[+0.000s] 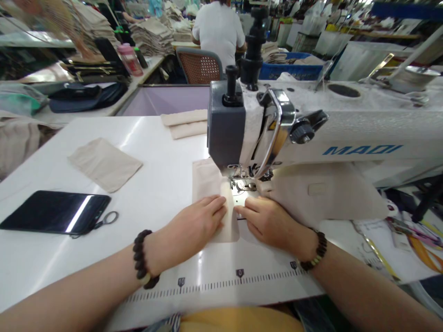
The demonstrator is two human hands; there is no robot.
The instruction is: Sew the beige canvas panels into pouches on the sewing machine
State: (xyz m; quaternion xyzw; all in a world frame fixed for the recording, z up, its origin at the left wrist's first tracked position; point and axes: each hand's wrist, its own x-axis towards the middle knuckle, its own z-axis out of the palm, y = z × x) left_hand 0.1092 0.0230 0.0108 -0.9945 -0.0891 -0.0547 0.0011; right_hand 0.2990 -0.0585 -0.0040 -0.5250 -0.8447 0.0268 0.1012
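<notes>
My left hand (204,216) lies with fingers outstretched on a beige fabric piece (204,177), pressing it against the white table just left of the needle plate. My right hand (273,221) rests at the plate's front edge, its fingers bent and drawn together close to the fabric's right edge; whatever they may pinch is hidden. Directly ahead of both hands is the presser foot (247,185) of the sewing machine (360,131). Under the machine arm, to the right, lies a larger beige fabric panel (342,196) with a small rectangular patch.
Left on the table are a black phone (57,212) with a ring strap and a loose beige fabric piece (105,163). Folded fabric (185,123) lies behind the machine head. Scissors and small tools (415,233) sit at right. A person (219,32) sits beyond.
</notes>
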